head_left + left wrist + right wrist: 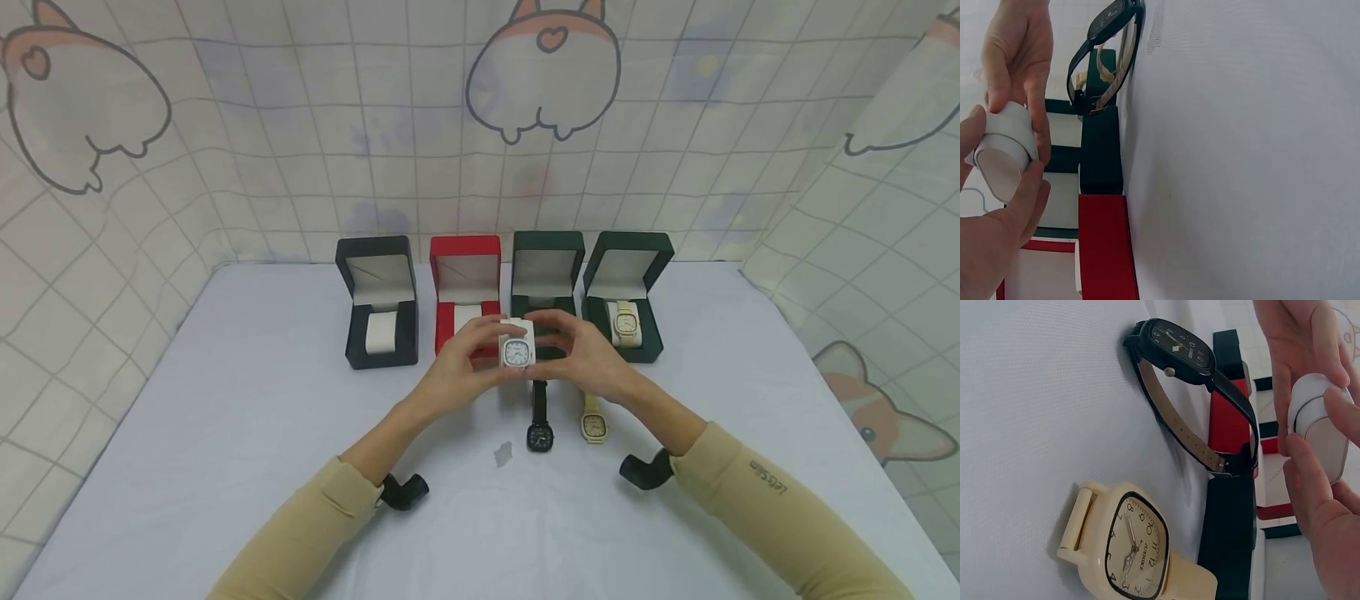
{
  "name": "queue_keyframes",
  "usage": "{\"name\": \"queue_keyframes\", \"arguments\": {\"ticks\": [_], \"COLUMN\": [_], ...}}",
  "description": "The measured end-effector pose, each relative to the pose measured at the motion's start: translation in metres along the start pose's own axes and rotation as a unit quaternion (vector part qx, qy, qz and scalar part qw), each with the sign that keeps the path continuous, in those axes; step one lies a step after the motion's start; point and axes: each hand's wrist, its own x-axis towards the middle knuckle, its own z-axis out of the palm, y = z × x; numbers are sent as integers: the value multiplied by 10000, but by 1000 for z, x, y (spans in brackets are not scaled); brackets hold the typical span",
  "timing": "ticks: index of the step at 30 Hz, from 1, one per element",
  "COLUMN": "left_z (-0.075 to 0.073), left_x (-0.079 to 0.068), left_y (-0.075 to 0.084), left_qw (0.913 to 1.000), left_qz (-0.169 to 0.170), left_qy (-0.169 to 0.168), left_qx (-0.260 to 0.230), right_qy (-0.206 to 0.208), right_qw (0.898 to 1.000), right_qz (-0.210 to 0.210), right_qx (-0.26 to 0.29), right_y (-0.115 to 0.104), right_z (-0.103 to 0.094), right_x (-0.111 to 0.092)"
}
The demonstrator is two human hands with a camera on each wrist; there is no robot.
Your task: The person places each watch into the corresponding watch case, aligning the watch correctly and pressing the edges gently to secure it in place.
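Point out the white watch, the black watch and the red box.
White watch (517,353), head view: on its dial.
Black watch (1180,348), right wrist view: on its dial.
Red box (465,245), head view: on its raised lid's rim.

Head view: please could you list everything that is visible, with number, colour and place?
Dark box: one, near-black, row's left end
Red box: one, red, beside it
Green boxes: two, dark green, row's right
Cushions: four visible, white, three in boxes, one held
White watch: one, white, around the held cushion
Cream watches: two, pale yellow, one in rightmost box, one on table
Black watch: one, black, on table
Patch: one, grey, on table
Bent pieces: two, black, beside the sleeve ends
Table: one, white, under the boxes
Patterned cloth: count unclear, whitish, behind and at both sides
Left hand: one, bare, holding the white watch
Right hand: one, bare, holding it too
Sleeves: two, tan, bottom of picture
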Motion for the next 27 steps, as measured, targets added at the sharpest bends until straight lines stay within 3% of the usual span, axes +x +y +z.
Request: {"name": "queue_keyframes", "arguments": {"ticks": [15,27], "left_z": [-2,-1], "left_x": [4,11], "left_y": [-1,0], "left_qw": [9988,9941], "left_qz": [-425,-1001], "left_qy": [129,207], "left_qx": [-221,-368], "right_qy": [53,135], "right_qw": [9998,9997], "right_qz": [-150,-136], "right_qx": [-97,-137], "right_y": [3,1], "right_z": [4,2], "right_x": [2,4]}}
